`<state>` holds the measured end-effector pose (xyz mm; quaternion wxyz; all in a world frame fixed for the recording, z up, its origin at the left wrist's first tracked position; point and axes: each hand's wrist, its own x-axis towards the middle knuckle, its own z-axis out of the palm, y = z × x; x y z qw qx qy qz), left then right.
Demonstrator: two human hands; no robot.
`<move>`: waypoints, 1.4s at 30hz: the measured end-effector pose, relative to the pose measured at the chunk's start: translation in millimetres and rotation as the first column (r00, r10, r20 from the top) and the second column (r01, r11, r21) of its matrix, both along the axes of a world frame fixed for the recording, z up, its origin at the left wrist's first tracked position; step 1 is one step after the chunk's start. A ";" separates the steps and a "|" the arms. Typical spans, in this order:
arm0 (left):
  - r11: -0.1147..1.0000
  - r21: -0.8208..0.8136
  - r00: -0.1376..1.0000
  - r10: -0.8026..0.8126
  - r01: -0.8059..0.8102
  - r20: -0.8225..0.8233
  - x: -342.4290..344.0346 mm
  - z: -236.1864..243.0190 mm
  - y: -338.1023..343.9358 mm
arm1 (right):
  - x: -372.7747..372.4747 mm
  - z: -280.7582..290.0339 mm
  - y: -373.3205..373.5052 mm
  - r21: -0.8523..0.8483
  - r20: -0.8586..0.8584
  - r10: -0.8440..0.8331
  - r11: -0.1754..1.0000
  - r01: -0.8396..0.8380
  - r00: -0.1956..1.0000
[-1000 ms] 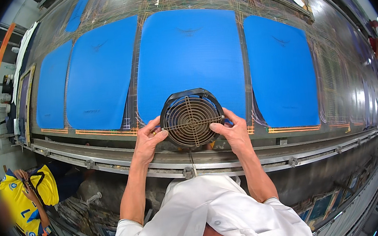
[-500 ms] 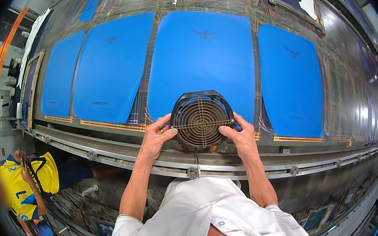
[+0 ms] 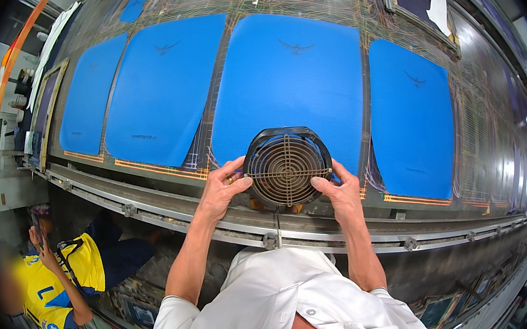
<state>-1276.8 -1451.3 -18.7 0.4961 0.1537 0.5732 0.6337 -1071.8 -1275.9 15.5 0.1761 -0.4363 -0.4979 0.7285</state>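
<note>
Check out a round black fan-like unit [image 3: 288, 171] with a guard of concentric brownish wire rings, a thin crossbar on the front and a chunky, angular upper rim. Gripped at the left edge by the left hand [image 3: 220, 193], fingers bent, thumb on the front, gold-coloured ring on one finger. Gripped at the right edge by the right hand [image 3: 341, 191], thumb in front too, fingers partly hidden, so can't tell how far around. Faces the camera, overlapping both the near edge of a long dark table [image 3: 491, 134] and the bottom of a big blue sheet [image 3: 287, 85] with rounded corners and a fine grid-like texture. Can't tell if resting on anything. Note also more smooth-looking blue sheets [image 3: 166, 97] alongside, plus a shiny metal rail [image 3: 316, 236] along the table's near side.
</note>
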 end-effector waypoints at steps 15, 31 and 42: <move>1.000 -0.008 1.000 0.002 -0.002 -0.009 -1.2 -6.6 -1.6 | -1.0 0.7 1.1 0.015 0.020 0.011 1.000 -0.012 1.000; 1.000 -0.009 0.999 0.003 -0.003 0.049 -1.1 -1.9 0.6 | 0.2 -2.6 0.3 0.009 0.008 0.011 1.000 -0.011 1.000; 1.000 0.001 1.000 0.012 -0.012 0.027 -1.1 -2.3 -1.1 | -0.7 -4.2 -0.4 0.004 0.008 0.007 1.000 -0.007 1.000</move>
